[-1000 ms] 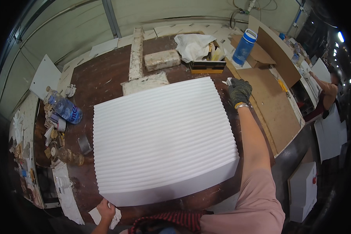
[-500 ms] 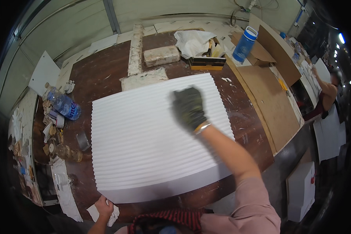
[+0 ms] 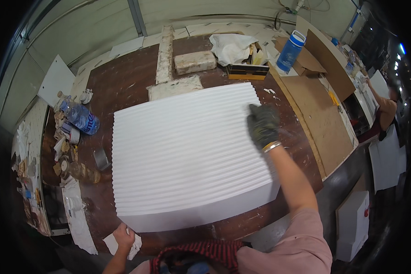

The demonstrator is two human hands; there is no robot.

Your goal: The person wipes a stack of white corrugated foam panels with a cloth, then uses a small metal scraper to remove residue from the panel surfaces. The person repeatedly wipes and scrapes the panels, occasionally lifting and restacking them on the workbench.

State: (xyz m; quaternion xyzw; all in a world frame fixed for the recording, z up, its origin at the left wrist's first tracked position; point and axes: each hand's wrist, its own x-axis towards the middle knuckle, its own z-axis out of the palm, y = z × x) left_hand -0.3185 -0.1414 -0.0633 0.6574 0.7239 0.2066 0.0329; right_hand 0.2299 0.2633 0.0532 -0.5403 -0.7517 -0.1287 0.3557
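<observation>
A large white ribbed panel (image 3: 187, 150) lies across the brown table, its ridges running side to side and a smooth front face towards me. My right hand (image 3: 263, 124), in a dark patterned glove, is at the panel's right edge, over the ridge ends. Motion blurs its fingers, so their grip cannot be read. Bare, my left hand (image 3: 124, 235) is closed at the near left corner of the panel. White crumpled material (image 3: 135, 246) shows on both sides of that fist; whether the fingers hold it or the panel's corner is hidden.
Beyond the panel are a whitish block (image 3: 195, 62) and an open box (image 3: 247, 71) with white wrapping. A blue bottle (image 3: 291, 52) stands at the back right. Left are a clear plastic bottle (image 3: 81, 118) and a jar (image 3: 82, 171). Another person (image 3: 384, 107) works at far right.
My gloved right hand has swept right, from the upper middle of the panel to its right edge. My left hand stays at the near left corner. The whole view has shifted slightly.
</observation>
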